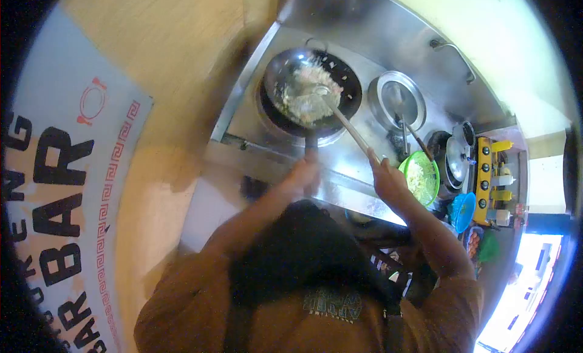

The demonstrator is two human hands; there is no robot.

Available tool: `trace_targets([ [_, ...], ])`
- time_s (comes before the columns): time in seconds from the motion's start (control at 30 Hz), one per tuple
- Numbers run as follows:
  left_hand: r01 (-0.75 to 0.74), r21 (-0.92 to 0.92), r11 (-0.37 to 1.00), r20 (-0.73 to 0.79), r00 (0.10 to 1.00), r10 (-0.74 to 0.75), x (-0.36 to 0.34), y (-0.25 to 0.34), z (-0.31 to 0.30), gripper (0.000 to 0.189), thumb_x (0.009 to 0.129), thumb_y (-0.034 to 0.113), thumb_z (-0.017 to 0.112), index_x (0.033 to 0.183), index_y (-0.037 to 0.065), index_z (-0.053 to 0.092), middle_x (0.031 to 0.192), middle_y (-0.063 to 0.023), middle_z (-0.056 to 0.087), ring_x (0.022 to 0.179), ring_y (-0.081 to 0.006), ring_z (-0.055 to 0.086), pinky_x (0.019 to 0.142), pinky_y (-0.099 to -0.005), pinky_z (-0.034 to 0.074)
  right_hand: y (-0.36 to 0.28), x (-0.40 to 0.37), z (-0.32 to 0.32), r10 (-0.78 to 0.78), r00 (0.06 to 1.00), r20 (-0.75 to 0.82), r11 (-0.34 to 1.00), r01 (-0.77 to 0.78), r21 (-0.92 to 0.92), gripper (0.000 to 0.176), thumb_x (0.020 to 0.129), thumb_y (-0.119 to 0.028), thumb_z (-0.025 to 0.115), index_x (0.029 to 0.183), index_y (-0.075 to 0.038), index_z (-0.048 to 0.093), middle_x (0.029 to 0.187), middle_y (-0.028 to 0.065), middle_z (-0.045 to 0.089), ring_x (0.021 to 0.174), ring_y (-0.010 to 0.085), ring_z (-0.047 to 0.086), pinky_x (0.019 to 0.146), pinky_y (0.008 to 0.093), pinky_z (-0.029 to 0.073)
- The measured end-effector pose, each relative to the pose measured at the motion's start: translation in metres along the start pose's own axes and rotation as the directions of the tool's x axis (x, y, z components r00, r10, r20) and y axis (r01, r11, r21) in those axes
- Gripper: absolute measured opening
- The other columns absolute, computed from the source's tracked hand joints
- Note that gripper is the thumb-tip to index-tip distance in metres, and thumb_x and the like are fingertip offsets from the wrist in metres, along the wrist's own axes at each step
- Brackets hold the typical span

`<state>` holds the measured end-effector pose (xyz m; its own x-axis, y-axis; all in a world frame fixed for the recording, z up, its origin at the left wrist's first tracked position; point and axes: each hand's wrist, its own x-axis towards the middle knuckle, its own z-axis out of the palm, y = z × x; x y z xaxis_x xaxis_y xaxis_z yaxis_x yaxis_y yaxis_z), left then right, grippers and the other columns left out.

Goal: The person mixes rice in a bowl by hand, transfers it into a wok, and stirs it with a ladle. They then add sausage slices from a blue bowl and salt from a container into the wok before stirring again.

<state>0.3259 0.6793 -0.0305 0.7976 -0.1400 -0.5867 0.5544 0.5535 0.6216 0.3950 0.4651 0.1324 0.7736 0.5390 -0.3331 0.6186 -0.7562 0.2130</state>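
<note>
A dark wok sits tilted over the burner, with a pale, rice-like mix of food and small bits in it. My left hand is closed around the wok's handle and looks somewhat blurred. In my right hand is the end of a long-handled wok ladle. Its head rests among the food, partly covered by it. Just right of that hand stands a lime green basket holding pale shredded vegetables.
Behind the basket, a round metal pot has utensils leaning in it. Farther right are lidded pans, a blue bowl and a yellow rack with bottles. A steel backsplash bounds the stove; a printed banner hangs left.
</note>
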Motion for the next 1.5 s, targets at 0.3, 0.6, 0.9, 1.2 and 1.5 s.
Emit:
trace_targets([
  [0.3, 0.041, -0.154, 0.987, 0.005, 0.999, -0.041, -0.017, 0.024, 0.031, 0.013, 0.084, 0.017, 0.064, 0.080, 0.007, 0.056, 0.060, -0.0048, 0.056, 0.049, -0.0170, 0.055, 0.044, -0.0330, 0.047, 0.076, -0.030, -0.124, -0.057, 0.995, -0.078, 0.964, 0.034, -0.264, 0.059, 0.087, -0.006, 0.047, 0.140, -0.029, 0.035, 0.106, 0.0175, 0.058, 0.076, 0.0323, 0.066, 0.060, 0.0405, 0.056],
  [0.6, -0.084, -0.159, 0.984, -0.104, 0.992, 0.068, -0.018, 0.010, 0.009, 0.012, 0.085, 0.015, 0.063, 0.083, 0.006, 0.056, 0.064, -0.0040, 0.055, 0.053, -0.0186, 0.059, 0.046, -0.0334, 0.049, 0.021, 0.066, -0.001, 0.170, 0.974, -0.151, 0.749, -0.028, 0.662, 0.058, 0.082, -0.009, 0.054, 0.138, -0.006, 0.040, 0.118, 0.0294, 0.055, 0.109, 0.0417, 0.055, 0.092, 0.0420, 0.045],
  [0.9, 0.050, -0.230, 0.972, 0.005, 0.999, -0.050, -0.047, 0.024, 0.019, 0.012, 0.086, 0.015, 0.062, 0.083, 0.005, 0.056, 0.064, -0.0036, 0.054, 0.050, -0.0170, 0.056, 0.046, -0.0321, 0.049, -0.013, -0.030, -0.017, -0.029, 0.995, 0.096, 0.998, 0.024, 0.049, 0.064, 0.086, -0.006, 0.044, 0.146, -0.011, 0.022, 0.087, 0.0274, 0.059, 0.066, 0.0387, 0.063, 0.057, 0.0474, 0.053],
  [1.2, 0.051, -0.291, 0.955, 0.038, 0.998, -0.042, -0.024, 0.024, 0.018, 0.012, 0.087, 0.014, 0.061, 0.082, 0.006, 0.055, 0.063, -0.0030, 0.053, 0.052, -0.0141, 0.054, 0.046, -0.0297, 0.048, 0.067, -0.009, -0.073, -0.015, 0.985, -0.174, 0.987, -0.013, -0.159, 0.057, 0.086, -0.005, 0.046, 0.139, -0.024, 0.038, 0.096, 0.0219, 0.060, 0.077, 0.0336, 0.065, 0.059, 0.0437, 0.054],
  [1.5, -0.109, -0.341, 0.934, 0.060, 0.989, 0.137, -0.008, 0.000, -0.013, 0.011, 0.087, 0.015, 0.062, 0.089, 0.007, 0.055, 0.071, -0.0028, 0.055, 0.054, -0.0141, 0.056, 0.047, -0.0308, 0.049, 0.033, 0.091, 0.037, 0.119, 0.939, -0.324, 0.881, 0.050, 0.470, 0.054, 0.085, -0.015, 0.054, 0.137, -0.008, 0.041, 0.090, 0.0251, 0.066, 0.079, 0.0421, 0.064, 0.071, 0.0483, 0.051],
])
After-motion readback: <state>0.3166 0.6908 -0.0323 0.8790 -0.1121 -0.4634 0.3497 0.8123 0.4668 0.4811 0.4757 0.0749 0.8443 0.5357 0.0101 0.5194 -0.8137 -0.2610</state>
